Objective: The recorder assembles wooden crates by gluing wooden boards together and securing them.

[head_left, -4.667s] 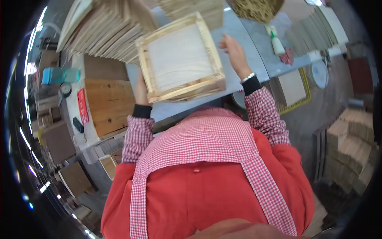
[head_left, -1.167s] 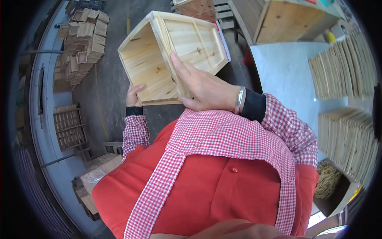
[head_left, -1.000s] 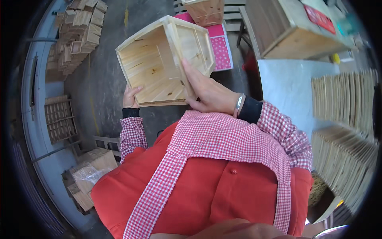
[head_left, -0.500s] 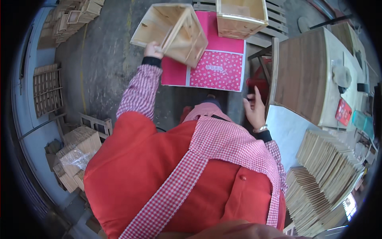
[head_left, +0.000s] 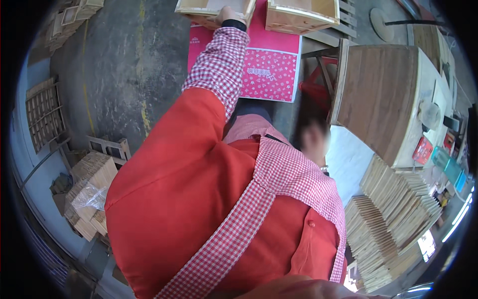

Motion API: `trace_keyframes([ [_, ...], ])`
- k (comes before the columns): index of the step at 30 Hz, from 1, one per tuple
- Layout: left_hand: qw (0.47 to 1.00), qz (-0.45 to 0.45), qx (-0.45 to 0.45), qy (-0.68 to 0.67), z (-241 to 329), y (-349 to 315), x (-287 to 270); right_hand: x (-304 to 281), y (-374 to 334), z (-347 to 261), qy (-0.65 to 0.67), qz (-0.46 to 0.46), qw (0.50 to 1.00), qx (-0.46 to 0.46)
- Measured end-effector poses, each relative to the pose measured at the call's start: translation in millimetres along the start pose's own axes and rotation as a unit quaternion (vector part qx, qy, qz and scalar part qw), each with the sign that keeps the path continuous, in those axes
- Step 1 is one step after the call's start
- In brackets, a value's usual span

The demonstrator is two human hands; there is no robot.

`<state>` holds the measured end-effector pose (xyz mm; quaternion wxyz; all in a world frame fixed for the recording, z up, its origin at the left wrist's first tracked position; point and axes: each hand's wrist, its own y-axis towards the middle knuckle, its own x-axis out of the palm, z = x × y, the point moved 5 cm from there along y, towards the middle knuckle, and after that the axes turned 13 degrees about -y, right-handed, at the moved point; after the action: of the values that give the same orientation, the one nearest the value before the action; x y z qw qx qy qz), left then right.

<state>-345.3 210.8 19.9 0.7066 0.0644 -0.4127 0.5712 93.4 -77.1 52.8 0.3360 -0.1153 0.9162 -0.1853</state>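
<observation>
At the top of the head view, my left hand (head_left: 227,15) is closed on the near rim of an open wooden box (head_left: 199,9), whose far part is cut off by the frame. Beneath it lies a pink sheet (head_left: 271,74) with white patterns and a pale border. To the right of that box, a second open wooden box (head_left: 298,22) stands, with a gap between the two. Low at my right side, by the edge of a white surface, my right hand (head_left: 313,141) is smeared by motion, so its fingers cannot be made out.
A wood-grain cabinet (head_left: 378,94) stands on my right. Below it are rows of thin wooden boards (head_left: 398,209). Stacked boards with plastic wrap (head_left: 92,192) sit at the left, near a wooden pallet (head_left: 107,147). Slats of another pallet (head_left: 347,20) show behind the boxes.
My left hand has moved the wooden box farther away and to the right, setting it upright beside the other one. My right hand has dropped closer to my body.
</observation>
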Motion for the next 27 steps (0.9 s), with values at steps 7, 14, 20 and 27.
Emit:
trace_keyframes([
  [7, 0.994, -0.027, -0.092, -0.044, 24, -94, 3, -93, 82, -131, -0.231, 0.191, 0.872, -0.386],
  [14, 0.971, -0.080, -0.118, 0.192, 45, -155, -156, -122, 210, -246, -0.326, 0.319, 0.713, -0.533],
  [20, 0.892, -0.163, -0.197, 0.373, 15, -242, -219, -135, 284, -232, -0.496, 0.139, 0.707, -0.485],
  [27, 0.807, -0.313, 0.090, 0.493, -37, -274, -116, -230, 279, -263, -0.415, 0.154, 0.702, -0.558],
])
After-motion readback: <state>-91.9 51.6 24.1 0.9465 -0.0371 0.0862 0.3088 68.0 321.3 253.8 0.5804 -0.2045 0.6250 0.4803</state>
